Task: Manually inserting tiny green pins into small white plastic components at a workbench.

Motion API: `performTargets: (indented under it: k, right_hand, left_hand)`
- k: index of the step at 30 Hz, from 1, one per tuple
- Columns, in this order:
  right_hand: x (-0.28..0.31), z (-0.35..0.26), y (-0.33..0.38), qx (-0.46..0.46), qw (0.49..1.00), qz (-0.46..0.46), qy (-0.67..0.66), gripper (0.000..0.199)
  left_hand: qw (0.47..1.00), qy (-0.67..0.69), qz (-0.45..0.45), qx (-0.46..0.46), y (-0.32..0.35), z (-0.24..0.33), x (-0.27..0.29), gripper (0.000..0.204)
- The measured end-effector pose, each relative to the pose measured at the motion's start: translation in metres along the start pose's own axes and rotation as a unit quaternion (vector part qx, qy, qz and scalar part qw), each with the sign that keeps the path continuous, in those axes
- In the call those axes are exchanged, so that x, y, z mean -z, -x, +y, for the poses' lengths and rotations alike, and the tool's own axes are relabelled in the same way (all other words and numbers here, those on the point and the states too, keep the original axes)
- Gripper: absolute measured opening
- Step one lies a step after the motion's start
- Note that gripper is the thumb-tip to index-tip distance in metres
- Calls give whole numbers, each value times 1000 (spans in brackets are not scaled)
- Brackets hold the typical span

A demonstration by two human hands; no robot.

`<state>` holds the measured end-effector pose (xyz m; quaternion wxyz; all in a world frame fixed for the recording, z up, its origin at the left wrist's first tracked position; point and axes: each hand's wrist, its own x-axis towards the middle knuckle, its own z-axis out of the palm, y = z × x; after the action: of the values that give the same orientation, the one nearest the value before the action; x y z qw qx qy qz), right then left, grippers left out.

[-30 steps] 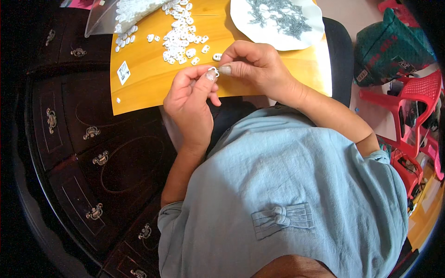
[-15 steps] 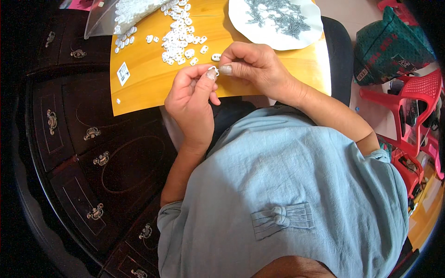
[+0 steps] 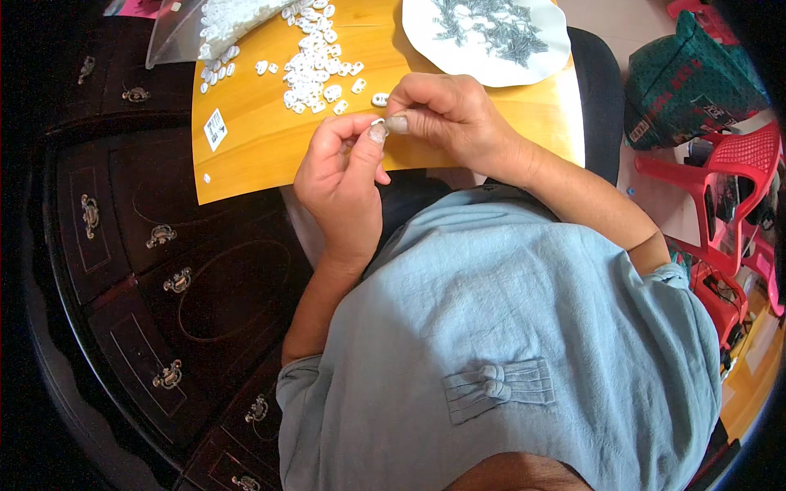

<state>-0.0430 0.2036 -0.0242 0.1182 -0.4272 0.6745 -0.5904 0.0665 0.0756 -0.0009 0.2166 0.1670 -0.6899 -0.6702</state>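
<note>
My left hand pinches a small white plastic piece between thumb and forefinger, over the front part of the yellow wooden tabletop. Pressed close against it from the right is my right hand, its thumb and forefinger closed together; whatever lies between those fingertips is hidden. Just beyond the fingers rests a white oval piece with holes. A loose pile of similar white pieces spreads farther back on the table. At the back right, a white wavy-edged plate holds many small dark grey slivers.
A clear plastic bag full of white pieces lies at the back left. Dark wooden drawers stand left of the table. To the right are a black seat, a red plastic chair and a green bag.
Both hands stay at the same spot. The white piece has turned slightly between the fingertips, and less of it shows now.
</note>
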Motion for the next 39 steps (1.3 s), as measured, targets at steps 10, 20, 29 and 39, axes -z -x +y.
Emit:
performTargets:
  k: [10,20,29,39]
  right_hand:
    - [-2,-2,2,-135,971,-3,-199,11]
    - [-10,-1,5,-153,965,14,-213,11]
    - [-16,-11,3,-234,919,15,-319,13]
    - [-12,0,6,-208,928,-1,-311,15]
  left_hand:
    - [994,83,25,61,0,1,-5,9]
    - [996,77,49,14,4,-9,-8,8]
    - [993,98,59,10,1,-11,-4,7]
    - [988,122,63,69,1,-12,-4,11]
